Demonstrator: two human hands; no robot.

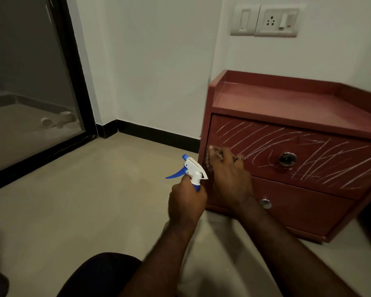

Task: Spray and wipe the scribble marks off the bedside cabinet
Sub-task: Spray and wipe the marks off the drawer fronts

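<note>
Beige floor, white wall with black skirting, glass door at left. Bedside cabinet stands against the wall at right, two drawers, a round knob on the upper one.

Progress, judged: early. White scribble marks run across nearly the whole upper drawer front, thick to the right of the knob. No cleaned patch is plain to see. The lower drawer looks unmarked. Most of the wiping is left.

Left hand is curled tight round the spray bottle, held just beside the cabinet's left edge with its nozzle pointing away from the drawer. Right hand lies against the left end of the upper drawer, fingers fairly straight and pressing.

Hard to make out: the right hand is motion-blurred. Something speckled shows at its fingertips, possibly a cloth, not certain. The bottle's body is hidden inside the fist. Whatever marks lie under the right hand are covered. The cabinet's right side is cut off.
</note>
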